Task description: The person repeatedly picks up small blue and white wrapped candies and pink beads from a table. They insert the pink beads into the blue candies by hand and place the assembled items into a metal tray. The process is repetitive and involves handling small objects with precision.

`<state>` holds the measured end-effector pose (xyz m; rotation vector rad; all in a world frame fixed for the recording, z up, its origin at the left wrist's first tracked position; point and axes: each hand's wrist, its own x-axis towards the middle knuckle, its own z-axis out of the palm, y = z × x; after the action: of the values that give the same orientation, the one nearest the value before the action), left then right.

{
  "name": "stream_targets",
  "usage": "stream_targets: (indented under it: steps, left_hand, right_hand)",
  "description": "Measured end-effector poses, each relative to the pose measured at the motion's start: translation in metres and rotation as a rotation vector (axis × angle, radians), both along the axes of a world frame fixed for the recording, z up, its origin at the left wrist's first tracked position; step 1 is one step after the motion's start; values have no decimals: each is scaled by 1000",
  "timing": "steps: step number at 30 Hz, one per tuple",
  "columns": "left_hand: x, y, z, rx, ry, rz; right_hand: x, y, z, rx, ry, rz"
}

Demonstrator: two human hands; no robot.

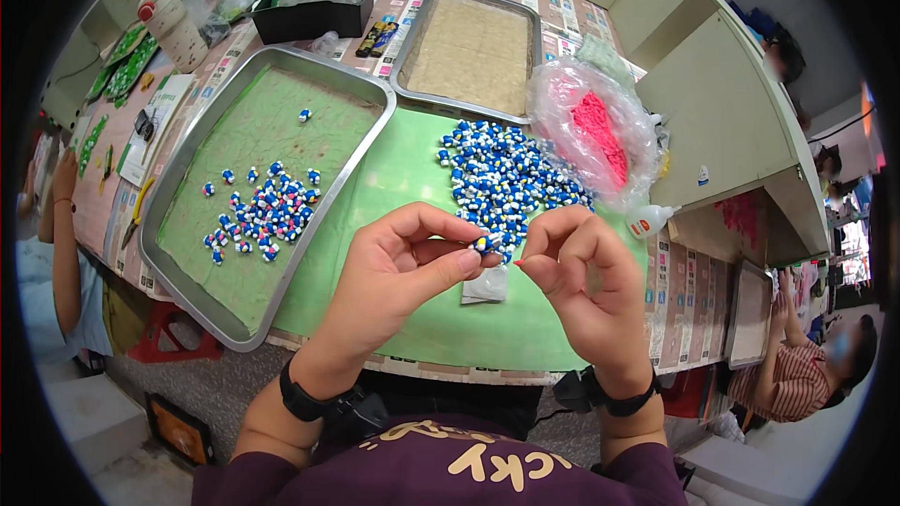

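Observation:
Between the thumb and fingers of my left hand [398, 258] is a small blue and white figurine [484, 245]. Just to its right, my right hand [591, 281] pinches a tiny red piece [518, 263], held a little apart from the figurine. Beyond my hands lies a heap of similar blue and white figurines [497, 169] on the green mat [375, 187]. Many pink-red little pieces [598, 136] fill an open clear plastic bag [553, 98] at the heap's right. A small white pad [485, 288] rests on the mat below my fingertips.
At left, a metal tray [382, 94] with a green lining holds more figurines. Another metal tray [534, 33] stands at the back. A white squeeze bottle [649, 220] lies near the cabinet [722, 103] on the right. Yellow-handled pliers [139, 211] are beside the left tray. Other people sit at both sides.

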<state>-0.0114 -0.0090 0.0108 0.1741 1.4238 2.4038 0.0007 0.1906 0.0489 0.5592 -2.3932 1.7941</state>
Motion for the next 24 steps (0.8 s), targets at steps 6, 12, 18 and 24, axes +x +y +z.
stream_targets:
  steps: [6, 12, 18, 24]
  left_hand:
    - [0, 11, 3, 80, 26, 49]
    - [2, 13, 10, 28, 58, 83]
    - [4, 15, 0, -70, 303, 150]
    - [3, 14, 4, -193, 507, 201]
  right_hand:
    - [0, -13, -5, -138, 70, -99]
    - [-1, -16, -8, -93, 116, -129]
    - [1, -23, -12, -26, 184, -189]
    - [4, -21, -14, -128, 72, -111]
